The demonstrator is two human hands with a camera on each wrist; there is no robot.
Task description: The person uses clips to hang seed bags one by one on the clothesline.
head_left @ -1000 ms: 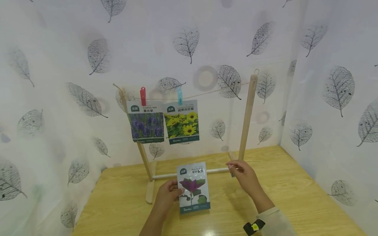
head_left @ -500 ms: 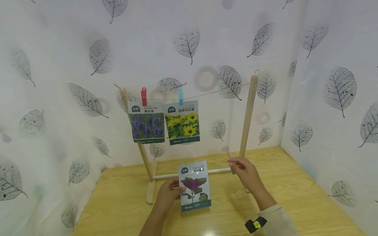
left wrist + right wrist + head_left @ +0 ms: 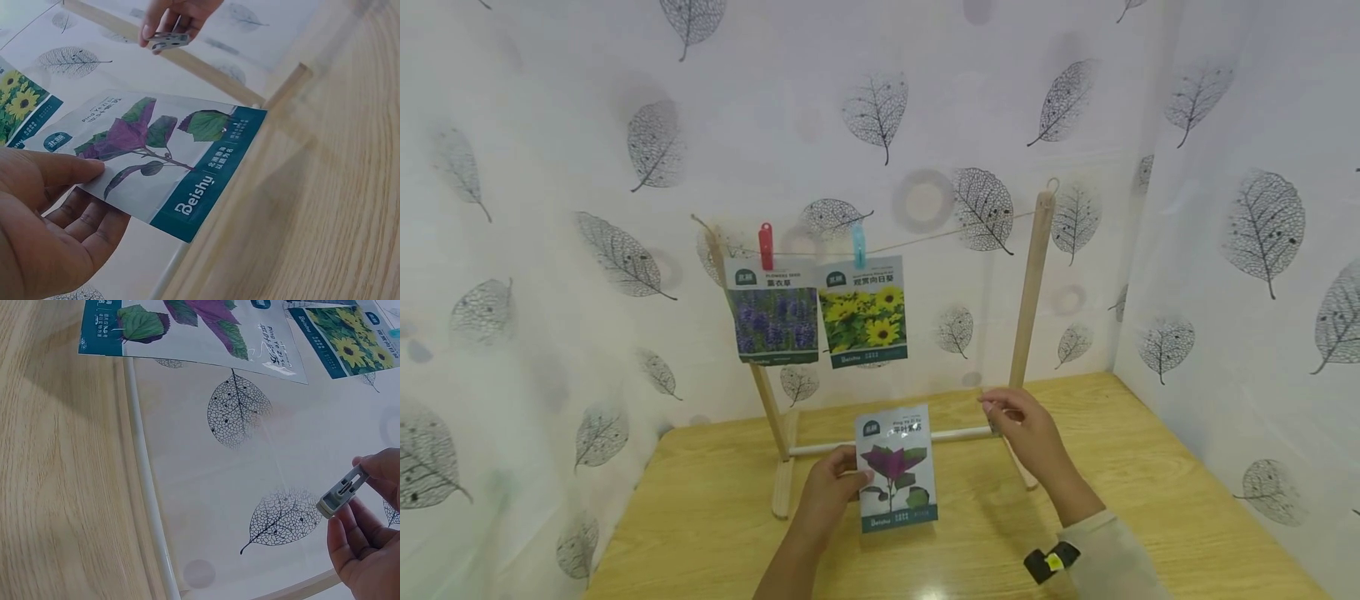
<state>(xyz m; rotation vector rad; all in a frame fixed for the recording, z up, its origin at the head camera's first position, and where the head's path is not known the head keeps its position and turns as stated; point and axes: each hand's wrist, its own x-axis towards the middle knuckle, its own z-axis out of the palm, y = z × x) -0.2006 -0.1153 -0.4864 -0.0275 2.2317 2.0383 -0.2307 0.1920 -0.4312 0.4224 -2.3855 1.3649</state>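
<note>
My left hand (image 3: 831, 500) pinches the left edge of a seed packet (image 3: 897, 492) with a purple-leaved plant on it, thumb on the front and fingers behind. The packet is held up over the table, tilted back a little. In my right hand (image 3: 1026, 437) a small grey clothespin (image 3: 342, 492) is pinched between thumb and fingers, off to the right of the packet. Two other packets hang from a string: a lavender one (image 3: 775, 321) under a red clothespin (image 3: 765, 246) and a sunflower one (image 3: 862, 317) under a light blue clothespin (image 3: 858, 246).
The thin string (image 3: 940, 235) runs between two wooden posts, the right post (image 3: 1032, 292) standing behind my right hand. A white rod (image 3: 823, 448) joins their feet on the wood-grain table (image 3: 692, 517). Leaf-print sheeting (image 3: 955, 100) hangs behind and at both sides.
Both hands have risen slightly, the left one lifting the purple-leaved packet a little up and to the right. The hanging packets stay where they were.
</note>
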